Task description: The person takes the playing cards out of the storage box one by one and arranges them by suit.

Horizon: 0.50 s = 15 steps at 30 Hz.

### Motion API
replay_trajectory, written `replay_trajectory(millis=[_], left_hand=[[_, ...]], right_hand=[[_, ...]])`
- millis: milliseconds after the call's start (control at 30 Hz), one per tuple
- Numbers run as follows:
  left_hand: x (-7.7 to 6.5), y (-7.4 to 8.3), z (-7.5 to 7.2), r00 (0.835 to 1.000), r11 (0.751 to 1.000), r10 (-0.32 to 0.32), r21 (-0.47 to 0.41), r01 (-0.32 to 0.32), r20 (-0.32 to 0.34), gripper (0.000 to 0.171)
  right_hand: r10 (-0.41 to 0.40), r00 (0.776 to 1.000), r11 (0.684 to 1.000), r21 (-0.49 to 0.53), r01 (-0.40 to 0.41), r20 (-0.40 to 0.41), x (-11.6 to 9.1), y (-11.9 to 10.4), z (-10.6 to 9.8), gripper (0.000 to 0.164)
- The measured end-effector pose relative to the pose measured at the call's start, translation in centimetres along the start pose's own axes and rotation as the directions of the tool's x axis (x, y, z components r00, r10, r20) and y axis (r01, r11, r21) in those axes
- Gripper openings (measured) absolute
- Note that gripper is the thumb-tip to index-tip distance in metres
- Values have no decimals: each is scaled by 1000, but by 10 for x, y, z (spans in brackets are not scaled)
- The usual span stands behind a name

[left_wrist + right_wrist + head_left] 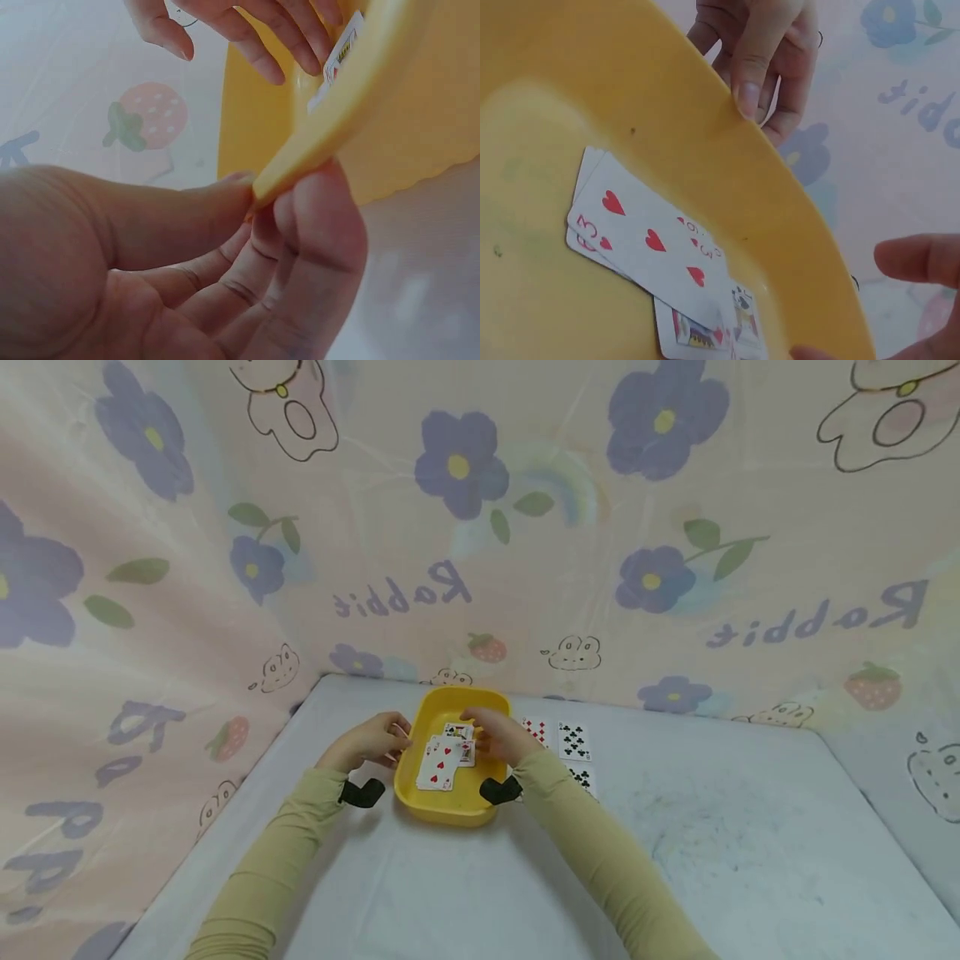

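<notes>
A yellow plastic basin [442, 815] stands on the table with playing cards inside. My left hand [373, 739] pinches its left rim between thumb and fingers, as the left wrist view shows closely. Over the basin's right side is my right hand [502, 735], its fingers loosely bent and holding no card that I can see. A three of hearts [649, 234] lies face up on top of other cards in the basin. Picture cards [694, 334] lie partly under and beside it. In the right wrist view, the right thumb and a fingertip stand apart near the rim.
Right of the basin, face-up cards lie on the white tabletop [720, 827]: a diamonds card [535, 731], a clubs card [575, 741] and another black-suited card [582, 775], partly behind the right sleeve [600, 852]. A patterned curtain [525, 568] hangs behind and to the left.
</notes>
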<state>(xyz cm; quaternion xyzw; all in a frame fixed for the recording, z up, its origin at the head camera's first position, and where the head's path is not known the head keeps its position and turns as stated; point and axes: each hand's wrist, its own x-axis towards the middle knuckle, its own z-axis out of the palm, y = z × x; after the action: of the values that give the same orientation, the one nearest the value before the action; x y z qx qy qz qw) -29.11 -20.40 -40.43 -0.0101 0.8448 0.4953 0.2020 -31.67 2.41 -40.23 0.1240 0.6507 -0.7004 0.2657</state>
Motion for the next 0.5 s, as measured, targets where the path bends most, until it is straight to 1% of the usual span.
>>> replay_trajectory(millis=[200, 267, 333, 400, 433, 500], left_hand=[[-1, 0, 2, 1000, 1000, 8, 8, -8, -4, 24], [-3, 1, 2, 1000, 1000, 5, 13, -5, -1, 25], [-4, 2, 2, 1000, 1000, 3, 17, -3, 1, 25], [-3, 2, 1, 1000, 1000, 1, 17, -1, 2, 24], [-3, 2, 1, 1000, 1000, 0, 15, 0, 3, 24], [-2, 2, 1, 1000, 1000, 1, 10, -1, 5, 24]], right_hand=[[24, 999, 998, 59, -26, 29, 7, 7, 0, 68], [17, 999, 998, 62, -19, 36, 8, 9, 1, 65], [-4, 998, 1000, 22, 2, 62, 8, 10, 1, 59], [-34, 994, 998, -49, 39, 107, 7, 9, 0, 52], [-58, 990, 992, -105, 72, 132, 6, 9, 0, 47], [-108, 975, 965, -216, 150, 194, 5, 9, -1, 39]])
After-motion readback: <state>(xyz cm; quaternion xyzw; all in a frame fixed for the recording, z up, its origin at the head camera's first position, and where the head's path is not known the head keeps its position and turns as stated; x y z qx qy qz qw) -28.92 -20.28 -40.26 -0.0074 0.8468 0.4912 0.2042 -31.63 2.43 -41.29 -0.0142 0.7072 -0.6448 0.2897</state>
